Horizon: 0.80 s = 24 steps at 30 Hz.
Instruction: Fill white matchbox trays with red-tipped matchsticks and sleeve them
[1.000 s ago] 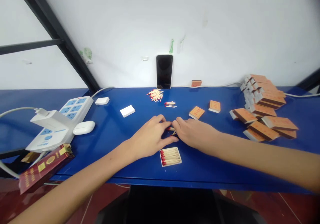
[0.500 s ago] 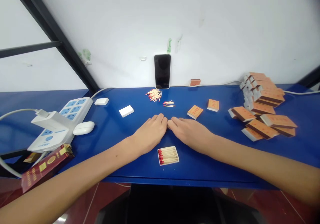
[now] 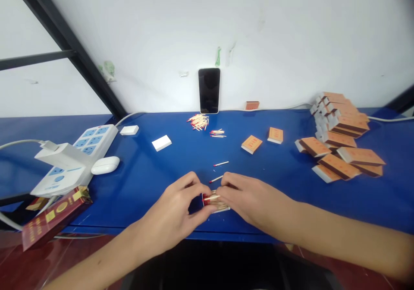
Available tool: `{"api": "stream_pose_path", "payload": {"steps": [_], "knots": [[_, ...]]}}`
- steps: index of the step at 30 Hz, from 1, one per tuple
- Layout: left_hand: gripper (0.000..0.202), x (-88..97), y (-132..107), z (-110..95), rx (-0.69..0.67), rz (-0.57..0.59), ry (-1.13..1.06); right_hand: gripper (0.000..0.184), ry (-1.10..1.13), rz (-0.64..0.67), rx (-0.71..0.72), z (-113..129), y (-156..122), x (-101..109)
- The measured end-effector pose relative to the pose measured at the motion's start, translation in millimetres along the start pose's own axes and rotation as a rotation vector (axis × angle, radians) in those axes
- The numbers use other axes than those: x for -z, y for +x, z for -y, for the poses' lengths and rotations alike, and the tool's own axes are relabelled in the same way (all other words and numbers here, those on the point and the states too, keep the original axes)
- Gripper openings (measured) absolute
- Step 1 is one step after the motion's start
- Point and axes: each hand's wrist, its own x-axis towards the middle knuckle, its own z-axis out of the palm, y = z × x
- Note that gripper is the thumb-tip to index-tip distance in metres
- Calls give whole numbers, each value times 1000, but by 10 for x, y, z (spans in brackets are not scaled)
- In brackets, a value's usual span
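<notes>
A small white matchbox tray filled with red-headed matchsticks lies near the table's front edge, partly covered by my fingers. My left hand curls round the tray's left end, its index finger and thumb over the matches from both sides. From the right, my right hand pinches at the matches with closed fingers. One matchstick lies across the others, its plain end at my right fingertips. Just behind the tray, a loose matchstick runs up to my right fingers. Farther back lies another loose matchstick.
Matchsticks form a heap and a smaller group before a leaning phone. Orange matchboxes pile up at right; two more lie nearer. White trays, a power strip and a red carton are left.
Both hands have moved toward the front edge, from behind the tray onto it. Two loose matchsticks now show on the table where the hands were together.
</notes>
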Motion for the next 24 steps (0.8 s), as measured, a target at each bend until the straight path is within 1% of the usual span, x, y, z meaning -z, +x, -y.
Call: {"api": "stream_pose_path", "payload": {"steps": [2,4,7,9,11,14,17,19,21,24], "knots": [[20,-63,-58,59,3,-62,-25,24,103,53,-72,-20,19,14],[27,-110,-117,103,-30,-141,-5,23,212,56,-116,-43,23,62],[31,-172,-200,130,-131,-258,117,24,347,34,-145,-72,3,128],[30,-210,-234,124,-191,-287,237,24,401,27,-163,-78,0,138],[27,-235,-242,107,-212,-265,314,24,424,3,-187,-70,23,129],[24,-225,-223,81,-197,-180,301,20,448,-15,-227,-60,97,126],[27,-157,-192,86,-172,-92,233,13,595,42,-320,-86,179,154],[28,-103,-174,111,-154,-40,174,13,685,78,-381,-113,215,162],[29,-62,-163,142,-134,-9,125,14,635,46,-368,-125,226,146],[30,-47,-167,178,-110,-11,116,14,437,-71,-245,-113,186,102]]}}
